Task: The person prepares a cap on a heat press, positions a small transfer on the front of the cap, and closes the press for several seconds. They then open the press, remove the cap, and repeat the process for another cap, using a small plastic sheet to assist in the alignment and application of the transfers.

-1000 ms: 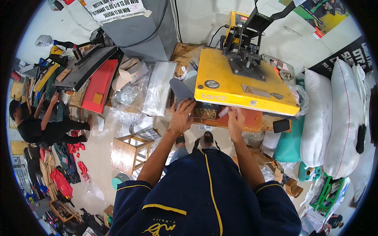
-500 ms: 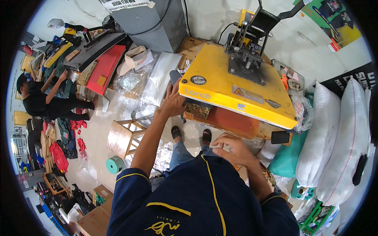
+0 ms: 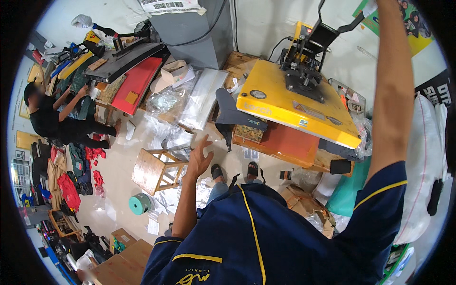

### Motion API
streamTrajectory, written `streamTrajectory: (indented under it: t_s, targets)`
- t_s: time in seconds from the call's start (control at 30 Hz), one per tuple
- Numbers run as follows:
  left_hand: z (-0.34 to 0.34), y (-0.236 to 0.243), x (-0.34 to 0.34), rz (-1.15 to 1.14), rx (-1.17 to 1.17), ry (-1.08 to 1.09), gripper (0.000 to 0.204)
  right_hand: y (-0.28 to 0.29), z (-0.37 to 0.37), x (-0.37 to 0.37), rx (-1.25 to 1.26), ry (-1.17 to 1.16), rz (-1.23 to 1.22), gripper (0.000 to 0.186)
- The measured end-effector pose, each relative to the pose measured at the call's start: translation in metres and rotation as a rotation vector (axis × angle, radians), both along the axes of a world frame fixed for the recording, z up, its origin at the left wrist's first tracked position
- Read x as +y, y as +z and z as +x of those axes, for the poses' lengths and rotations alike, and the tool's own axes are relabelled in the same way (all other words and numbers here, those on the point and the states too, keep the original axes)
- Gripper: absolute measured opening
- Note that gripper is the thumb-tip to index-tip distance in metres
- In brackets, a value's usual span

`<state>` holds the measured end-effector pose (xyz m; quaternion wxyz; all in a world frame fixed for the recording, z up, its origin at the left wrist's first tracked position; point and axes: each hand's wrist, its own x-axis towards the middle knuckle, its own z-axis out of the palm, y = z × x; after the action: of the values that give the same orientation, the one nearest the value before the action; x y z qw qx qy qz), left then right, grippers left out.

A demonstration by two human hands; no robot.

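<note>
A yellow heat press (image 3: 289,102) stands before me, its upper plate raised above the reddish lower plate (image 3: 289,145). Dark grey cloth (image 3: 232,109) lies between the plates and hangs out at the left. My left hand (image 3: 200,159) is in the air below that cloth, fingers apart and holding nothing. Raised along the right side, my right arm reaches the end of the press's black lever (image 3: 351,24). Only the edge of my right hand (image 3: 381,3) shows there; the top of the view cuts off its fingers.
A wooden stool (image 3: 154,171) and a green roll (image 3: 139,203) stand on the paper-strewn floor. White sacks (image 3: 418,156) line the right. Another press (image 3: 126,59) is at far left, where a person (image 3: 52,118) handles dark cloth. Clear plastic packs (image 3: 202,97) lie between.
My left hand has moved off the press's left corner, down toward me. My right hand has gone from before my body up to the lever's end. More grey cloth shows.
</note>
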<state>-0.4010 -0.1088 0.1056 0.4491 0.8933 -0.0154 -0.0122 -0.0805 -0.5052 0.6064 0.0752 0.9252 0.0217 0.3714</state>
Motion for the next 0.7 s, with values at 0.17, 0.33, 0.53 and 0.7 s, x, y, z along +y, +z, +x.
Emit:
streamTrajectory:
  t_s: [0.17, 0.33, 0.53, 0.7]
  targets:
    - [-0.012, 0.007, 0.027, -0.132, 0.067, 0.070, 0.060, -0.042, -0.073, 0.061, 0.116, -0.058, 0.075, 0.080]
    - [0.032, 0.048, 0.005, -0.273, -0.135, 0.054, 0.037, -0.178, -0.171, 0.077, -0.163, -0.063, 0.202, 0.028]
    - [0.110, 0.178, -0.135, -0.549, -0.687, -0.467, 0.037, -0.331, -0.286, 0.102, -0.087, -0.030, 0.173, 0.035]
    - [0.127, 0.178, -0.194, -0.400, -0.476, -1.052, 0.029, -0.407, -0.302, 0.103, 0.252, -0.005, 0.330, 0.040]
